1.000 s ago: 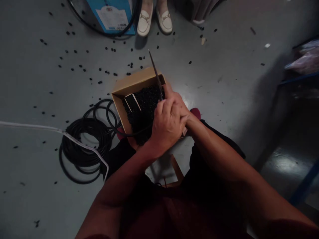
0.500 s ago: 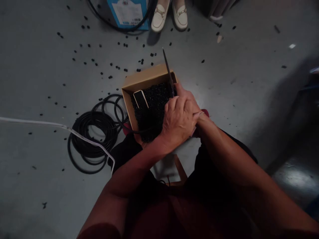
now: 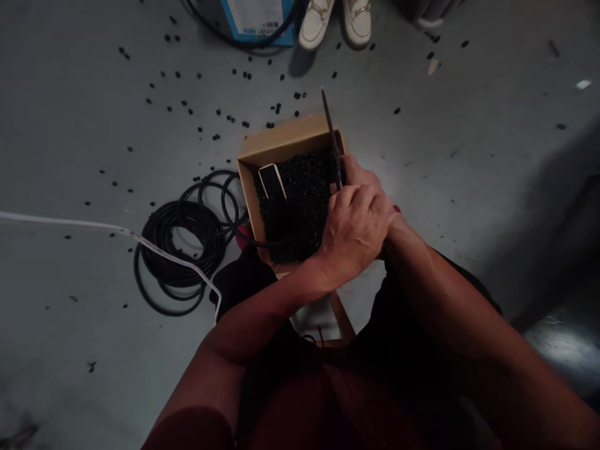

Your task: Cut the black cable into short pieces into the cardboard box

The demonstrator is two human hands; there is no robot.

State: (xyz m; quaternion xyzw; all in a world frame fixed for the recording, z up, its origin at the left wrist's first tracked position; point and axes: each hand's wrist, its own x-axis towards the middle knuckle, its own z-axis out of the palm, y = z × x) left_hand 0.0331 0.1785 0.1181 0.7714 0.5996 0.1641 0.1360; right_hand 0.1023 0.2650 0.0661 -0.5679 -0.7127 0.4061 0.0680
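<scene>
- The left hand (image 3: 351,234), bare and seen from the back, lies over the right hand (image 3: 370,187), and the two are pressed together just above the right corner of the box
- The fingers of both hands are closed, and those of the left curl over the right hand; the exact grip is partly hidden
- A long, thin, dark pointed tool (image 3: 332,137) stands up from the hands, its lower end going in behind the fingers, though which hand grips it cannot be told
- The tool tilts slightly, its tip reaching past the far wall of an open tan cardboard box (image 3: 281,139)
- The box is heaped with small black granules (image 3: 304,200), and a small black rectangular object with a pale edge (image 3: 272,181) lies on top of them
- A thin black cable (image 3: 281,242) crosses the heap toward the hands and runs over the box's left wall to a loose coil of black cable (image 3: 187,250) on the grey floor (image 3: 469,112)
- A white cable (image 3: 94,225) lies across the floor and over the coil
- Loose black granules (image 3: 216,137) are scattered over the floor
- A blue-and-white carton (image 3: 257,15) and another person's white loafers (image 3: 335,22) stand beyond the box
</scene>
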